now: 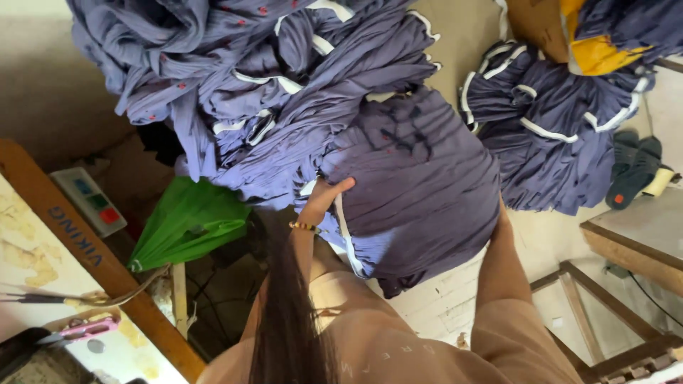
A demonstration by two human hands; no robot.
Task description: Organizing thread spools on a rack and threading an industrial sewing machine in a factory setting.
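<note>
I hold a folded bundle of purple-blue garments (pixel 420 185) with white trim between both hands, in front of my chest. My left hand (pixel 324 198), with a beaded bracelet at the wrist, presses flat on the bundle's left side, thumb on top. My right hand (pixel 501 217) is tucked behind the bundle's right edge, so only the wrist shows. The bundle rests against a big heap of the same garments (pixel 270 85). My long hair hangs down in the middle of the view.
A second pile of purple garments (pixel 555 114) lies on the floor at right, beside dark sandals (pixel 633 171) and yellow fabric (pixel 597 50). Left are a green cloth (pixel 188 224), a switch box (pixel 89 200), a wooden table edge (pixel 85 252), scissors (pixel 43 299) and a wooden frame (pixel 605 306).
</note>
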